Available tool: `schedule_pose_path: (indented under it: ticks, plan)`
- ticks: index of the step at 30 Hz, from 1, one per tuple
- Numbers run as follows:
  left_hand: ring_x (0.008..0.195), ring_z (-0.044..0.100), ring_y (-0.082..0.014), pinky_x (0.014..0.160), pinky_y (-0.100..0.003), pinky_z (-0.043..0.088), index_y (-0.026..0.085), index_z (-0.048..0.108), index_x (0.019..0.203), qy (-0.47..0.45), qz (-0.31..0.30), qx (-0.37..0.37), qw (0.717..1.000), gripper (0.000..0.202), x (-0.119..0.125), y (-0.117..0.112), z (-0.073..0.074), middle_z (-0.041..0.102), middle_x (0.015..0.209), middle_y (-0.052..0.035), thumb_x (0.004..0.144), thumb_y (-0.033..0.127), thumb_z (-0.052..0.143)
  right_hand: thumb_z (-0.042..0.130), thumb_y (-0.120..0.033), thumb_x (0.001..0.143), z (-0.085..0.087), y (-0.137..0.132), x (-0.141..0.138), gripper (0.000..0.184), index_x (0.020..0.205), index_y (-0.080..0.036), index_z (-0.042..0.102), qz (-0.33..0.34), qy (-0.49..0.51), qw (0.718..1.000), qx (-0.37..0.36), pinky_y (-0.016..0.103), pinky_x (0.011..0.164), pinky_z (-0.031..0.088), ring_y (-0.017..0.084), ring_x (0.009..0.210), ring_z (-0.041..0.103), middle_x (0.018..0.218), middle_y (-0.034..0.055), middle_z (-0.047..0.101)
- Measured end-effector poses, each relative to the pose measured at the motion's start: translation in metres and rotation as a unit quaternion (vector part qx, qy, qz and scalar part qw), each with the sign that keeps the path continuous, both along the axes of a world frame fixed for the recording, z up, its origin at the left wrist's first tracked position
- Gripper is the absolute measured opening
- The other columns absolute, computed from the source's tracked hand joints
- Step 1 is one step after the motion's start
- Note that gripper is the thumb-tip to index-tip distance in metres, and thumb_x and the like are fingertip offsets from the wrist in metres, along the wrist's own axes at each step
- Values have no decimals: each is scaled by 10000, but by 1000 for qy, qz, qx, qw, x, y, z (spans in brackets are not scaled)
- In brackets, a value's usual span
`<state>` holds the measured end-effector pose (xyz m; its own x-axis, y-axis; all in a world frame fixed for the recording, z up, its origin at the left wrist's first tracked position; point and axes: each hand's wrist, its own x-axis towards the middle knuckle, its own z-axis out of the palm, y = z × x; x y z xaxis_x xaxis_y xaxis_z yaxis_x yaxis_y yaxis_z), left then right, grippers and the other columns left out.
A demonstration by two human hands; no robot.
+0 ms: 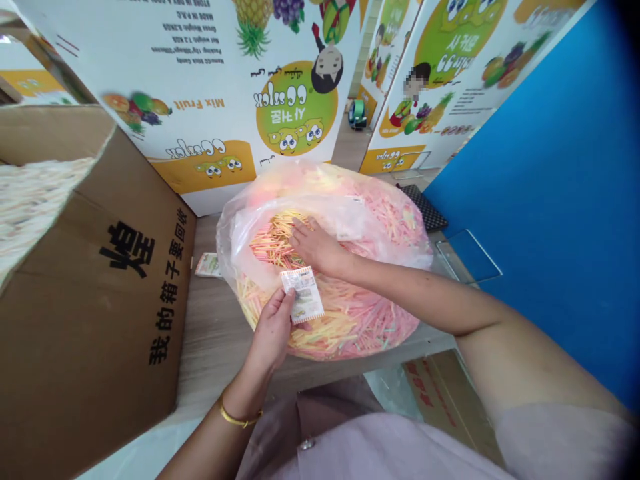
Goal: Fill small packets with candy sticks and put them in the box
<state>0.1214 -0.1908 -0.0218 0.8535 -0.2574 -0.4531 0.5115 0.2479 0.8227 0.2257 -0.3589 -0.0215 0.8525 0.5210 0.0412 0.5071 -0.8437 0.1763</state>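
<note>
Lavender shirt nearest; left fingers pinch sachet; right fingers loosely spread, touching sticks.

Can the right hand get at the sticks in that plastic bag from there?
Yes, it seems so: the right hand is at the yellow and pink sticks, where the plastic bag gapes open. The left hand, holding a white packet, is lower in view and doesn't seem in the way.

The sachet is too small to read.
</note>
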Motion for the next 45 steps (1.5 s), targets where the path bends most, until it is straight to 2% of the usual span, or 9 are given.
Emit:
schedule_pose_path:
  ticks: [6, 10, 16, 25, 29, 33, 36, 39, 45]
  plan:
    - [668, 570, -127, 407, -200, 509, 173, 700, 1009, -18, -20, 16, 1000, 521, -1, 1, -2, 686, 887, -24, 695, 571, 818, 275, -213, 1077, 12, -17, -4, 336, 1161, -87, 574, -144, 54, 968, 200, 352, 850, 481, 248, 954, 645, 1034, 160, 697]
    - [694, 575, -134, 432, -211, 535, 171, 712, 1005, -36, -29, 25, 999, 512, -2, -1, -5, 691, 901, -32, 711, 579, 803, 175, -344, 1111, 26, -17, 3, 443, 1187, -117, 547, -222, 117, 927, 280, 316, 830, 471, 228, 953, 652, 1080, 157, 708]
    - [766, 611, -148, 521, -214, 564, 174, 749, 988, -42, -46, 23, 998, 497, -2, 1, -7, 710, 919, -39, 715, 585, 806, 525, -247, 986, 23, -1, 7, 331, 1282, -104, 561, -173, 181, 949, 193, 320, 847, 483, 261, 1022, 677, 1185, 176, 710]
    - [674, 590, -132, 450, -203, 500, 190, 748, 1005, -25, -19, 12, 999, 504, -2, -1, 1, 698, 845, -10, 698, 583, 822, 544, -225, 947, 9, 10, 6, 333, 1239, -87, 625, -148, 112, 980, 69, 389, 882, 508, 327, 1108, 664, 1143, 201, 708]
    - [907, 665, -185, 592, -242, 588, 195, 752, 1051, -12, -4, -19, 1000, 513, -2, 1, 9, 738, 1105, -59, 686, 542, 851, 503, -271, 957, 19, -6, 8, 351, 1226, -73, 613, -141, 101, 980, 100, 366, 888, 488, 316, 1133, 633, 1183, 209, 689]
    - [652, 567, -91, 467, -171, 464, 182, 752, 951, -34, 14, -18, 999, 454, 1, 1, 8, 708, 887, -9, 695, 544, 852, 416, -259, 971, 23, -21, 5, 269, 1106, -120, 602, -149, 149, 958, 194, 326, 812, 463, 232, 927, 629, 1113, 155, 692]
    - [553, 505, -72, 401, -162, 388, 190, 741, 931, -25, 17, -18, 999, 439, 3, 0, 8, 670, 770, 26, 690, 539, 853, 365, -331, 1000, 18, -28, 4, 269, 999, -167, 579, -179, 177, 909, 332, 310, 773, 464, 187, 815, 584, 974, 81, 680]
    - [744, 652, -147, 492, -208, 529, 202, 752, 1005, -1, 16, -14, 1000, 485, 3, 0, 12, 743, 943, -16, 657, 517, 873, 371, -377, 1016, 10, -33, 4, 305, 924, -174, 579, -200, 196, 827, 487, 322, 848, 491, 186, 887, 603, 963, 74, 685]
    - [987, 695, -213, 608, -277, 637, 200, 757, 1092, 26, 3, -25, 999, 504, 5, 1, 18, 734, 1215, -62, 676, 455, 881, 456, -273, 993, 6, -37, 1, 235, 920, -138, 634, -181, 372, 545, 729, 326, 900, 534, 154, 843, 694, 953, 78, 721]
